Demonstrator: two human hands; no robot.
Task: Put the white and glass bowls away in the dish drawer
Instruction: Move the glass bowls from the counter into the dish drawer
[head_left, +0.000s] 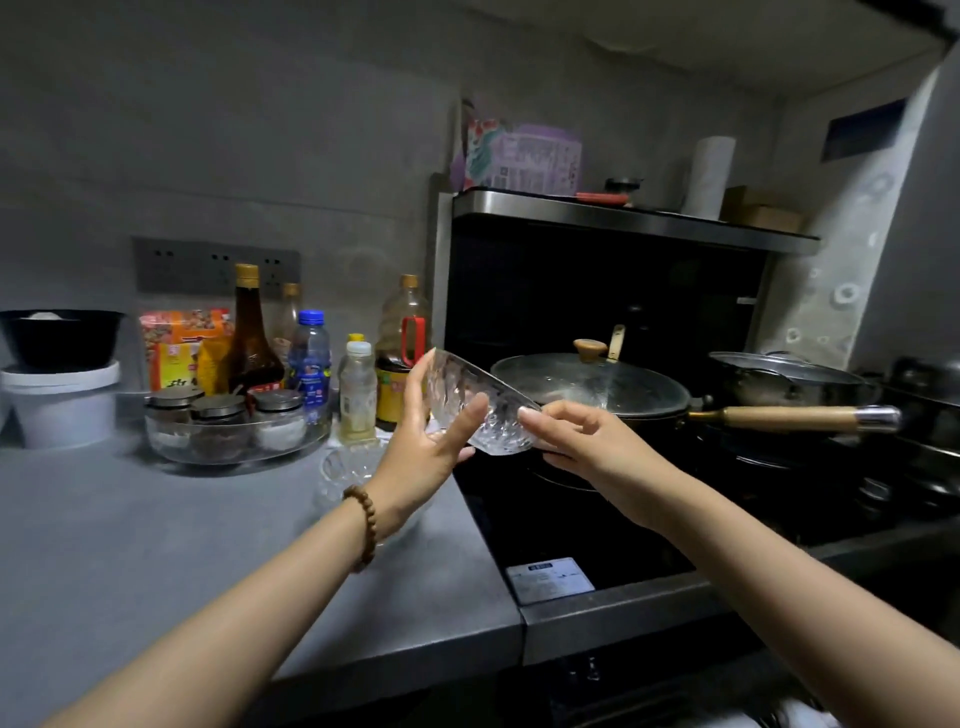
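A clear textured glass bowl (485, 410) is held tilted in the air over the seam between counter and stove. My left hand (431, 441) cups its left side and bottom, thumb on the rim. My right hand (576, 439) pinches its right edge. More glass bowls (345, 470) sit on the grey counter just below my left wrist, partly hidden by it. No white bowl and no dish drawer are in sight.
Behind the bowls stand several bottles (358, 389) and a glass tray of spice jars (234, 426). A white bucket (62, 400) with a black bowl on it sits far left. On the stove, a lidded wok (592, 384) with a wooden handle and another pan (779, 379).
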